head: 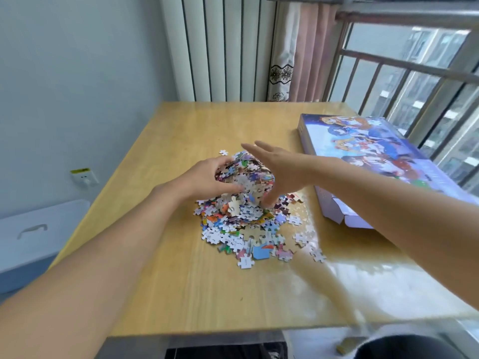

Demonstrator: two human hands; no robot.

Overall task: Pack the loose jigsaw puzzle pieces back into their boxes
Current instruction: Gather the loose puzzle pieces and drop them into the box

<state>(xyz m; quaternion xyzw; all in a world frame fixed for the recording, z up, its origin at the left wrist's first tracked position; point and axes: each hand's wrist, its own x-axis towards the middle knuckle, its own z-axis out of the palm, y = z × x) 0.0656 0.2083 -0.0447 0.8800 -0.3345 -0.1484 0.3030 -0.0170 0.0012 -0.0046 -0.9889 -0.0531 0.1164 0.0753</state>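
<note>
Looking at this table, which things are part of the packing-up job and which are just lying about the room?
Part of the job:
- pile of puzzle pieces, being scooped
- left hand, cupping a heap
- right hand, fingers straight against the heap
- puzzle box

Just about:
- table
- wall socket
- curtain
- white storage bin

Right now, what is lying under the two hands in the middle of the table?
A heap of loose puzzle pieces lies on the wooden table. The left hand grips a bunch of pieces; the right hand is open against it. Pieces beneath the palms are hidden.
</note>
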